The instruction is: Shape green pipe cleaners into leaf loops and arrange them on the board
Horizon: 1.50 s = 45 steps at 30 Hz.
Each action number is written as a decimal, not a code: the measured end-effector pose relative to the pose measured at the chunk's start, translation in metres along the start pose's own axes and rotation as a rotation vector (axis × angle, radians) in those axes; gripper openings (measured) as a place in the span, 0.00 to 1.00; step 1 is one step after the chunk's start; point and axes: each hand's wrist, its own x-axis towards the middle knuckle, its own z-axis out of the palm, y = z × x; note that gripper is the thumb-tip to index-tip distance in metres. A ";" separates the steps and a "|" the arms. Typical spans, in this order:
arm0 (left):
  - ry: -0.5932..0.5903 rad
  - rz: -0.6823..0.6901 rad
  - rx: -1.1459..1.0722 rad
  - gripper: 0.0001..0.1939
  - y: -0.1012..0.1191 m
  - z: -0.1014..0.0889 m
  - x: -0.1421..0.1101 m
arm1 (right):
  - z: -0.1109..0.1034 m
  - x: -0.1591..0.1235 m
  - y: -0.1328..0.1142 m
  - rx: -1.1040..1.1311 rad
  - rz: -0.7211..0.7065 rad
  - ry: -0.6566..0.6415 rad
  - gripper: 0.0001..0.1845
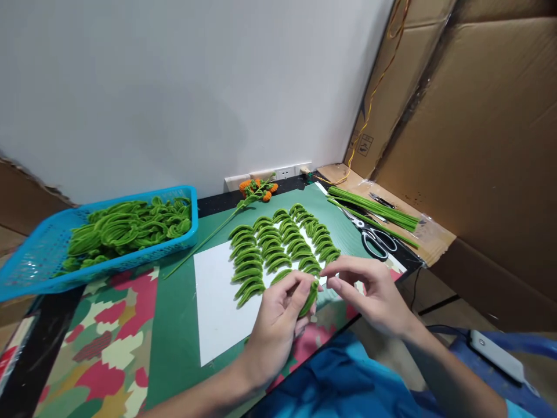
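Note:
My left hand pinches a green pipe-cleaner leaf between thumb and fingers, its tip pointing up. Just to the right, my right hand is close to that tip, thumb and index finger slightly apart with nothing visible between them. Beyond both hands, several curved green pipe-cleaner leaves lie in rows on a white sheet. The sheet rests on a green mat. My hands partly cover the nearest leaves.
A blue basket of green pipe-cleaner pieces stands left. An orange-flowered stem lies at the back. To the right are scissors, a bundle of green pipe cleaners and small snips. A phone-like device sits lower right.

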 end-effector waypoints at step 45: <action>-0.103 -0.006 0.232 0.15 -0.033 0.007 -0.011 | 0.025 -0.044 0.028 0.737 0.490 0.373 0.14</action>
